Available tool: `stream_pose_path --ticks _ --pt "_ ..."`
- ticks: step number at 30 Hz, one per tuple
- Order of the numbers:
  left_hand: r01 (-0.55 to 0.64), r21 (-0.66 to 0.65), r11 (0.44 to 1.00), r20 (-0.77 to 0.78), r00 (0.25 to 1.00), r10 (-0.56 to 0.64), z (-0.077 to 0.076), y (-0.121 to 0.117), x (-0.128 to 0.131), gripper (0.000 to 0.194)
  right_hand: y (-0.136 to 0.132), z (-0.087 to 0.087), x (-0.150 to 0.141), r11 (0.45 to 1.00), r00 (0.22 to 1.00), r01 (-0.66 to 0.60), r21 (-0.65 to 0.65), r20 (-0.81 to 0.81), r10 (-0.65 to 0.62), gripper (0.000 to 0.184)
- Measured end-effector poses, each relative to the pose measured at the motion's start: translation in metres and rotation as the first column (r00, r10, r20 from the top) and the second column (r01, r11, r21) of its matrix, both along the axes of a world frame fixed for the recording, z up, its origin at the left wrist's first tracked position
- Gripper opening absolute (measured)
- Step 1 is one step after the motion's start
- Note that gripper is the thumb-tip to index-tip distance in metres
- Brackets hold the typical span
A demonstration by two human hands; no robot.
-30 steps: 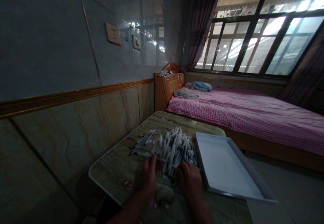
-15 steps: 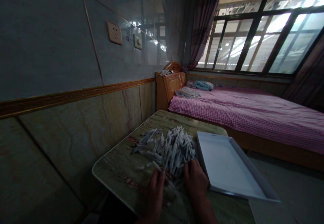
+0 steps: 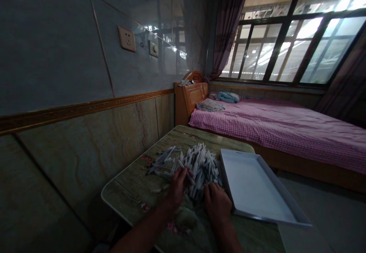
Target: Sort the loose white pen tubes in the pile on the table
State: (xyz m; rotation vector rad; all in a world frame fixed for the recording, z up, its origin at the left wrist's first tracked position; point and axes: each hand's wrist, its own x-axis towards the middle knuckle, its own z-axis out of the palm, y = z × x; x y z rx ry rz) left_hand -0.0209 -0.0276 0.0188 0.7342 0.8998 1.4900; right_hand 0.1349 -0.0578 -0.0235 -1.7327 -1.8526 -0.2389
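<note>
A heap of white and grey pens [image 3: 201,155], some with dark ends, lies loose on the small table [image 3: 126,192]. My left hand [image 3: 177,187] is at the heap's near left side, its fingers pinched on a pen [image 3: 181,164] that tilts up to the left. At the near right edge of the heap rests my right hand [image 3: 217,204], with the fingers curled closed. Whatever those fingers hold, if anything, is hidden. A few small pale pieces [image 3: 160,189] lie left of my left hand, too blurred to name.
A shallow white tray [image 3: 254,184] stands right of the heap and juts past the table's right edge. Behind the table is a bed [image 3: 265,125] with a pink checked cover. A tiled wall [image 3: 120,131] runs along the left.
My left hand drew back toward me with a pen, then moved forward again over the heap's near side. My right hand has shifted only slightly and stays by the heap.
</note>
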Motion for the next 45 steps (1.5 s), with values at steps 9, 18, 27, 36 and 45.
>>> stream_pose_path --ticks 9,18,27,36,45 --pt "-0.159 0.121 0.980 -0.652 0.731 0.200 0.002 -0.008 -0.048 0.032 -0.002 0.002 -0.004 1.000 0.999 0.001 0.005 -0.043 -0.001 0.034" --pt "-0.060 -0.015 0.998 -0.973 0.231 -0.001 -0.023 -0.007 -0.039 0.029 0.002 -0.006 0.001 0.999 0.998 -0.025 -0.032 -0.056 0.023 0.035" --pt "0.063 0.210 0.976 -0.973 0.113 0.202 -0.035 -0.028 -0.040 0.041 -0.001 -0.001 -0.003 1.000 0.997 -0.006 0.003 -0.078 0.007 0.039" --pt "0.207 0.101 0.973 -0.993 0.085 0.085 -0.040 -0.039 -0.036 0.053 -0.002 0.004 -0.004 1.000 0.996 -0.011 0.009 -0.092 0.012 0.043" --pt "-0.040 0.238 0.970 -0.964 -0.131 0.231 -0.057 -0.047 -0.066 0.054 -0.001 0.000 -0.002 0.999 0.995 -0.039 -0.006 -0.090 0.039 0.042"
